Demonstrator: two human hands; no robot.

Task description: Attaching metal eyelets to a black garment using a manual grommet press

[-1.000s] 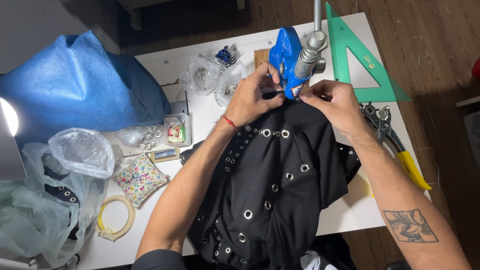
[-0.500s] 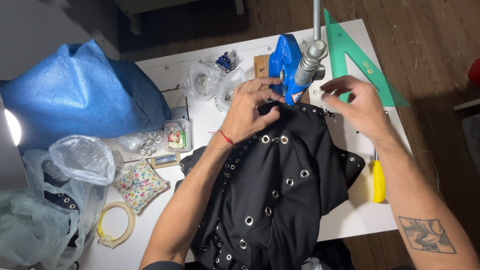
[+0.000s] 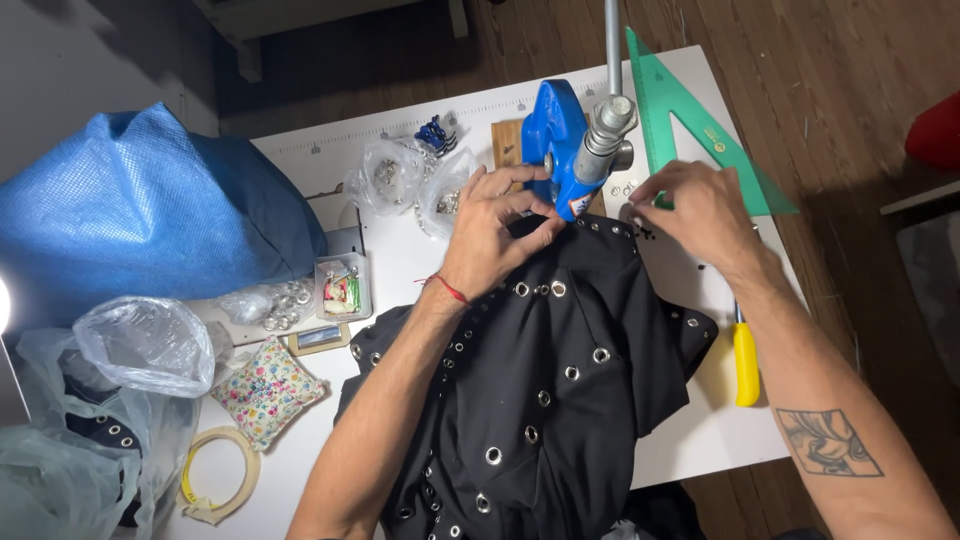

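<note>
A black garment (image 3: 560,400) studded with silver eyelets lies across a white table (image 3: 400,260). Its top edge sits under a blue hand press (image 3: 555,140) with a metal head and lever. My left hand (image 3: 495,225) rests on the garment's top edge right beside the press, fingers spread and pinching the fabric. My right hand (image 3: 700,210) hovers over loose small eyelets (image 3: 625,190) by a green set square (image 3: 690,110), fingertips curled down at them; whether it holds one is unclear.
A blue woven bag (image 3: 140,220) fills the left. Clear bags of metal parts (image 3: 400,180), a small parts box (image 3: 343,290), a floral pincushion (image 3: 268,390), a tape roll (image 3: 215,470) and plastic bags (image 3: 140,345) lie left. Yellow-handled pliers (image 3: 745,360) lie right.
My right hand has left the garment under the press and moved right toward the loose eyelets by the set square. My left hand stays on the fabric.
</note>
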